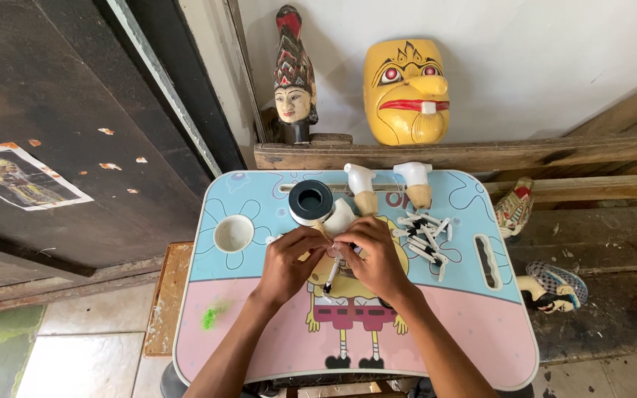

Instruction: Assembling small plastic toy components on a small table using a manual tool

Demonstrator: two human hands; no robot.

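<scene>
both hands meet over the middle of the small cartoon table [481, 332], just in front of the black-and-white pot [311, 202]. the left hand [289, 262] and the right hand [374, 258] are each closed on one small white piece [335, 248]. it looks better to keep it low and steady. a thin stick [331, 276] with a black tip hangs under the fingers. a pile of such sticks [425, 234] lies right of the pot.

One printed paper sheet [20, 177] is stuck flat on the dark wooden panel, far off to the left of the left hand [289, 262] and somewhat above it. It is a skewed white rectangle bearing a dark, multicoloured figure picture, with orange at its upper corner. No packages or screens show.
</scene>
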